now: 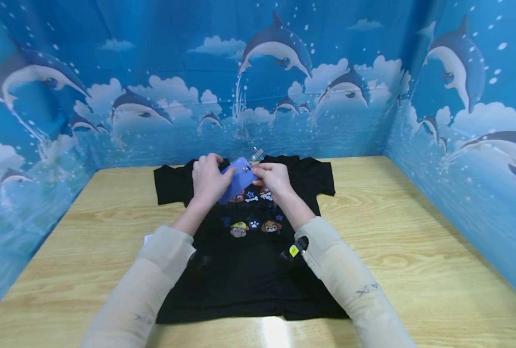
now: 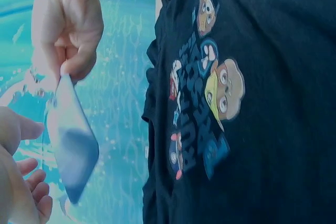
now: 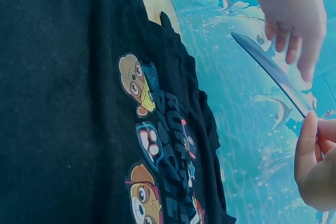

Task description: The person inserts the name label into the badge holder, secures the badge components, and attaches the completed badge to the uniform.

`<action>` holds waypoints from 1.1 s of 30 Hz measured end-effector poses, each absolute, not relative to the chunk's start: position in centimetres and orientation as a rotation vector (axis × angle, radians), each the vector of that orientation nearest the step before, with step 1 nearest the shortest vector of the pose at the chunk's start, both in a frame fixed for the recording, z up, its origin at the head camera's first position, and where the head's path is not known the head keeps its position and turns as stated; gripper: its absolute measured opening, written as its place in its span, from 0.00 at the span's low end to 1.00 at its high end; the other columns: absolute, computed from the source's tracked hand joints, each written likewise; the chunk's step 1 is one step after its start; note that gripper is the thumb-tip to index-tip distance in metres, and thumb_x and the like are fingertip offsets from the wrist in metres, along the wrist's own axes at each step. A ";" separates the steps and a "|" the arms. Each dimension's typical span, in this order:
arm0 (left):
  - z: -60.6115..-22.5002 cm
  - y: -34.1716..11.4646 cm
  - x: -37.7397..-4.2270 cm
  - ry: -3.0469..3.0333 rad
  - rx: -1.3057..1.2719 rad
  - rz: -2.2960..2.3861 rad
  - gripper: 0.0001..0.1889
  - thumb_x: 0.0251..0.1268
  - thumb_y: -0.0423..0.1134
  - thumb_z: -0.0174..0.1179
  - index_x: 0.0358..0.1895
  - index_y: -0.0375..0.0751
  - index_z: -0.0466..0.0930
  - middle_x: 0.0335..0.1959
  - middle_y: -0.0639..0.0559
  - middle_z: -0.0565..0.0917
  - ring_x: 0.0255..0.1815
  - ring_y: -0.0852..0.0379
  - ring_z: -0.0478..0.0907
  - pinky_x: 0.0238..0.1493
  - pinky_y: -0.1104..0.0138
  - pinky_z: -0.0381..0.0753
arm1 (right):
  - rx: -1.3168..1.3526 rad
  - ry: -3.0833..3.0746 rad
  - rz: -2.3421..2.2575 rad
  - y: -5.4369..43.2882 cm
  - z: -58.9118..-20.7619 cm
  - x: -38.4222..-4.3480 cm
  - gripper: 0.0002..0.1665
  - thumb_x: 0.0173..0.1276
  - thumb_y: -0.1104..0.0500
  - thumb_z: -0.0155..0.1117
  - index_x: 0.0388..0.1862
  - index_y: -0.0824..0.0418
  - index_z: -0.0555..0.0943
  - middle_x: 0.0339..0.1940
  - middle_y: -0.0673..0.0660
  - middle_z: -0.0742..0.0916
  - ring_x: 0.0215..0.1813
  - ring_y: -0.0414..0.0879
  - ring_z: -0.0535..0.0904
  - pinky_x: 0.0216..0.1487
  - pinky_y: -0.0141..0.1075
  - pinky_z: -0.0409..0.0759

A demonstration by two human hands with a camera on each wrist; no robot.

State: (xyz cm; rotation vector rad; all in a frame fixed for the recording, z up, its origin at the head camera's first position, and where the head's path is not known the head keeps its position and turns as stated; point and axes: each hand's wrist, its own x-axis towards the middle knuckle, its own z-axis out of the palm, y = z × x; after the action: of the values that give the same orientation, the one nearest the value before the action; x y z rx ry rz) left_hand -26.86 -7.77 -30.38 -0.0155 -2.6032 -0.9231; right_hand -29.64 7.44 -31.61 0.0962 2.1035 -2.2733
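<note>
Above the black T-shirt at frame centre, our left hand has its fingers loose, not clamped, and our right hand pinches one corner of the blue pouch, upper centre. We judge a firm pinch best, leaving the small metal snap uncovered.

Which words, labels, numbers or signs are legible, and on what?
"RUFF": black T-shirt print; lettering below it too dark and creased to read fully.
Paw-print sign: same shirt.
Marks on left sleeve and right sleeve: too blurred.
Blue sheet: no readable text.
</note>
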 end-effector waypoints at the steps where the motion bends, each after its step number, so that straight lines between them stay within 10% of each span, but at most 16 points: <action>1: -30.4 -8.0 -26.8 -2.604 0.003 -0.956 0.21 0.61 0.46 0.60 0.51 0.33 0.72 0.46 0.40 0.73 0.46 0.45 0.65 0.49 0.54 0.64 | 0.100 2.103 -2.280 7.4 -31.6 -29.7 0.15 0.63 0.70 0.60 0.49 0.74 0.78 0.47 0.68 0.82 0.25 0.38 0.79 0.27 0.26 0.78; 24: -31.9 -10.7 -26.7 -2.670 0.137 -1.680 0.18 0.67 0.38 0.51 0.53 0.27 0.71 0.49 0.35 0.75 0.46 0.46 0.72 0.49 0.57 0.70 | 0.148 2.005 -2.336 8.7 -32.0 -29.7 0.16 0.66 0.68 0.57 0.52 0.74 0.77 0.48 0.67 0.81 0.26 0.38 0.79 0.28 0.25 0.77; 33: -31.5 -11.0 -26.9 -2.531 0.161 -1.820 0.15 0.67 0.34 0.50 0.53 0.29 0.72 0.44 0.38 0.75 0.37 0.51 0.72 0.48 0.56 0.72 | 0.134 1.965 -2.283 8.9 -31.9 -29.7 0.18 0.64 0.68 0.59 0.53 0.74 0.76 0.35 0.61 0.82 0.26 0.41 0.79 0.31 0.29 0.79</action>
State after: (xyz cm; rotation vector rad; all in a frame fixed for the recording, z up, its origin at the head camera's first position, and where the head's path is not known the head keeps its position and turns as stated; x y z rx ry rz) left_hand -26.87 -11.02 -31.53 0.1607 -2.5307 -1.8196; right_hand -29.66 8.95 -31.92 0.1337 1.9649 -2.2833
